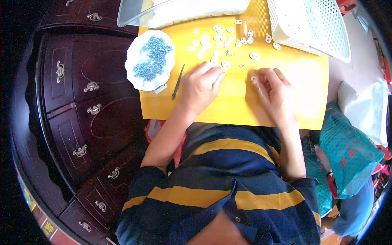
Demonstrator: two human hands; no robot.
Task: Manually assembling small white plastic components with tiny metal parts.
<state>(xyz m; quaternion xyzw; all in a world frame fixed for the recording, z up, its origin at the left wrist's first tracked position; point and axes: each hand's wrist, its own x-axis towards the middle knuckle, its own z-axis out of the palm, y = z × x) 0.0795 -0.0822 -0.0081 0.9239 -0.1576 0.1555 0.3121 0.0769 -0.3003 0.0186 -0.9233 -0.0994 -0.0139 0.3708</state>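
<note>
My left hand (202, 85) is over the yellow board (163, 107), its fingers curled together. Whatever its fingertips hold, if anything, is hidden. Just beyond them lies a small white plastic piece with two holes (225, 64). To the right, my right hand (277, 90) pinches a similar small white piece (254, 78) between thumb and fingers, a little above the board. Several more loose white pieces (220, 36) are scattered beyond both hands. A few tiny metal bits, perhaps screws (241, 65), lie between them. Left of my left hand rests a slim dark pointed tool (178, 81).
A white scalloped dish (130, 67) of small blue-grey screw-like parts stands at the board's left. A clear tray (134, 18) and a white perforated basket (281, 34) sit along the far side. Dark wooden drawers (61, 94) flank the left; teal bags (347, 147) stand right, beside another person's blue sleeve (357, 210).
</note>
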